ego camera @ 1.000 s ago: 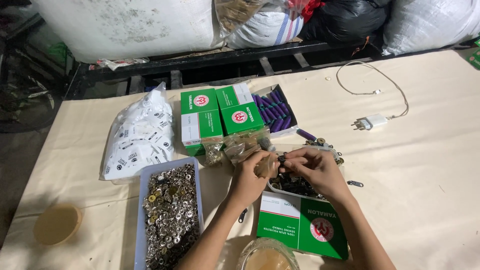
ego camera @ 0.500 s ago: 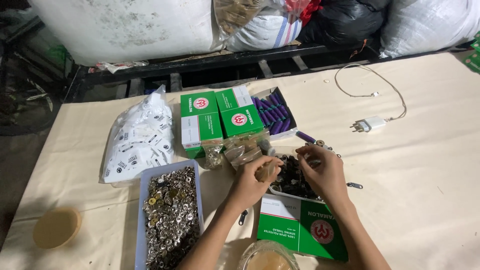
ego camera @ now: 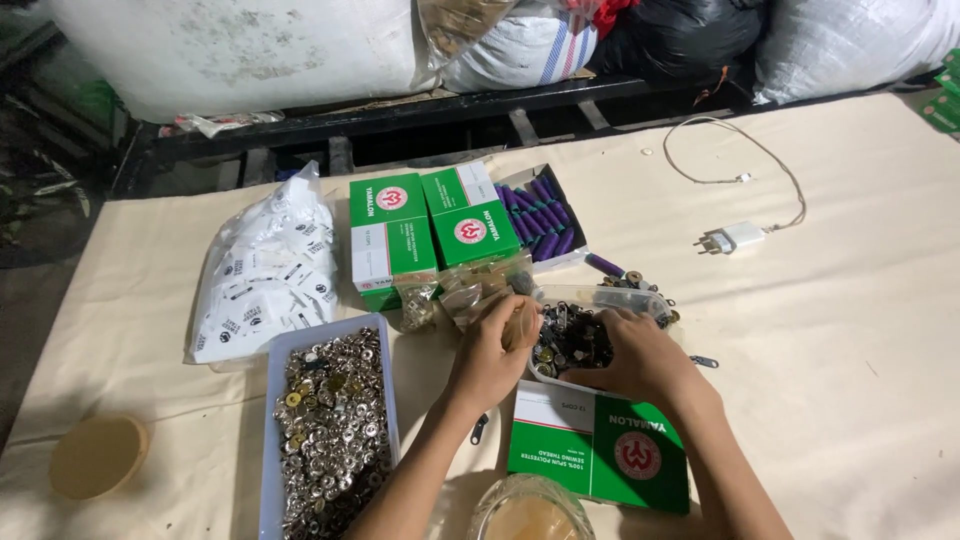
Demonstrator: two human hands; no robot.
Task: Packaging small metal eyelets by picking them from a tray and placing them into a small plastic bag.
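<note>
Fingers of the right hand (ego camera: 640, 355) dig, bent, into the clear tub (ego camera: 600, 300) of dark fasteners; left hand (ego camera: 490, 355) curls beside it, its grasp hidden.

The right hand (ego camera: 640, 355), earlier raised with fingers meeting the left hand's at about 12 o'clock over the clear tray of dark metal parts (ego camera: 575, 340), has lowered onto the parts. The left hand (ego camera: 492, 350) has curled closed, shifting slightly toward 6 o'clock.
</note>
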